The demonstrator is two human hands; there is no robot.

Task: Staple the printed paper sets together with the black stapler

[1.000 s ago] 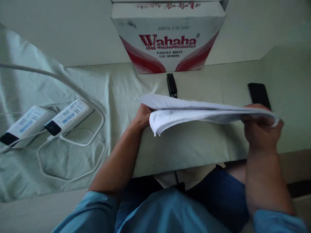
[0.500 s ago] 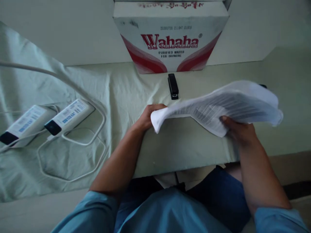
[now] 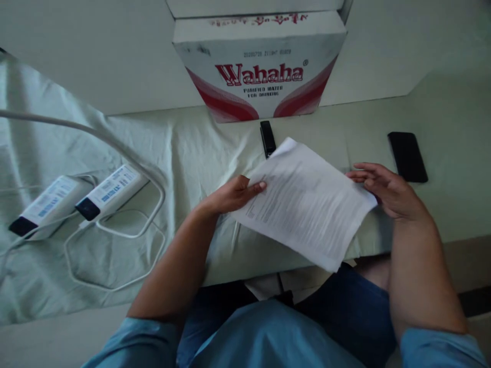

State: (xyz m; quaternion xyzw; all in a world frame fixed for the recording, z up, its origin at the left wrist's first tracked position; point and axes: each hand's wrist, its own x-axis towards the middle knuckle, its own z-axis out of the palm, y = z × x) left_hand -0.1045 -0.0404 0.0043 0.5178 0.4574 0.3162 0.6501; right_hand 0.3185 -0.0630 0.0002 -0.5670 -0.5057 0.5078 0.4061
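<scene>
Printed paper sheets (image 3: 303,204) lie tilted in front of me, over the near part of the table, with lines of small text facing up. My left hand (image 3: 233,194) grips their left edge, thumb on top and fingers hidden beneath. At the right edge my right hand (image 3: 387,189) has its fingers stretched out, close against the paper without a clear grip. Just beyond the top corner of the sheets lies a black stapler (image 3: 267,137), its near end partly covered by them.
A Wahaha water carton (image 3: 261,76) stands against the wall. To the right lies a black phone (image 3: 407,157). Two white devices with labels, a near one (image 3: 113,190) and a farther-left one (image 3: 49,207), sit among white cables (image 3: 126,145) on the green cloth (image 3: 192,138).
The sheets, bent and blurred before, have been turned and now lie flatter with text upward. My right hand has loosened and shifted to their right edge. The phone has come into view.
</scene>
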